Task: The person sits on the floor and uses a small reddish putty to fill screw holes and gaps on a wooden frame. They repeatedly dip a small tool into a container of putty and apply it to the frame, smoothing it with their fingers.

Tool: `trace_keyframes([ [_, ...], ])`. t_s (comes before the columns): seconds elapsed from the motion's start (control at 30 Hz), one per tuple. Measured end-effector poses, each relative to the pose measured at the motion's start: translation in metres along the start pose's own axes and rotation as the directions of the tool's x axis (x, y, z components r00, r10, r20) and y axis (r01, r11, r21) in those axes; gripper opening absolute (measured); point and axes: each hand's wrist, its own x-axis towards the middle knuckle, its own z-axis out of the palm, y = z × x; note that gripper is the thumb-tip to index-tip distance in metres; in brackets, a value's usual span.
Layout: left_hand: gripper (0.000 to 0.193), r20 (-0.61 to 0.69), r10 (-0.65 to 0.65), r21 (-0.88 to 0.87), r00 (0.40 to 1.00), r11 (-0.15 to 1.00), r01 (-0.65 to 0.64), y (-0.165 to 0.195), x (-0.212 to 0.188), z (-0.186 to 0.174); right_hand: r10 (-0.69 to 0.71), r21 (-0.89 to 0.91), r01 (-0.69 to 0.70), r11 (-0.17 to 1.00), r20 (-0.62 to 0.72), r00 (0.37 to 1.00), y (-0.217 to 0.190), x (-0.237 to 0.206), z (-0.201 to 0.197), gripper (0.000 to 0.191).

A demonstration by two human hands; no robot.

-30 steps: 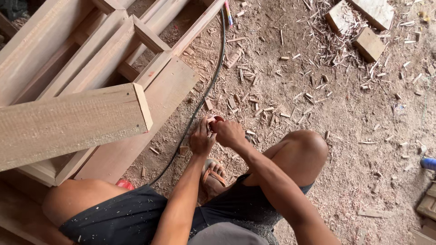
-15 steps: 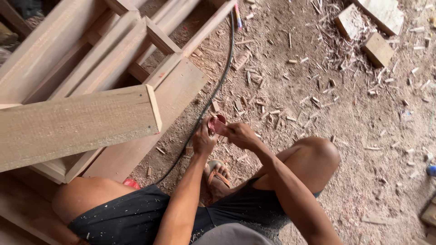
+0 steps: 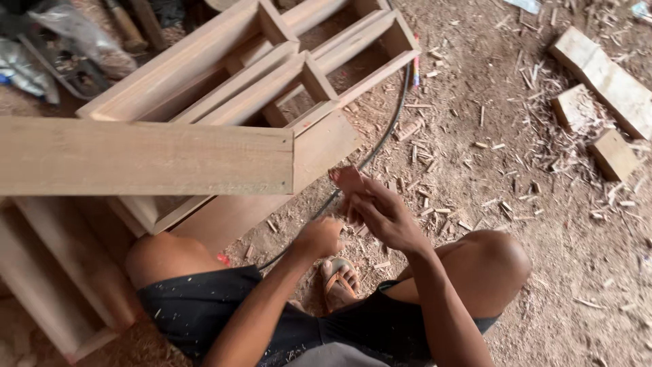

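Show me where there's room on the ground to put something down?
The barest dirt lies right of the bent right knee, toward the picture's lower right corner. Crowded spots: wood chips between the black cable and offcut blocks, and the wooden frame with the plank on the left.

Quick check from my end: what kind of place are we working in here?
Most likely a rough woodworking or carpentry workshop with a dirt floor. Unfinished wooden frames lie beside the seated person, wood chips and shavings litter the ground, and offcut blocks sit nearby. The right hand holds a small reddish piece.
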Motion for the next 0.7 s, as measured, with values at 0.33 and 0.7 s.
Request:
trace_keyframes([
  [0.33, 0.017, -0.981, 0.194, 0.193, 0.018, 0.980, -0.040, -0.068, -0.127, -0.125, -0.075, -0.092, 0.062, 0.994, -0.152, 0.986, 0.033, 0.047, 0.035, 0.052],
  [0.7, 0.040, -0.975, 0.159, 0.187, 0.157, 0.965, 0.185, -0.082, -0.091, -0.142, -0.441, -0.832, 0.115, 0.543, -0.166, 0.882, 0.011, 0.040, 0.039, 0.039],
])
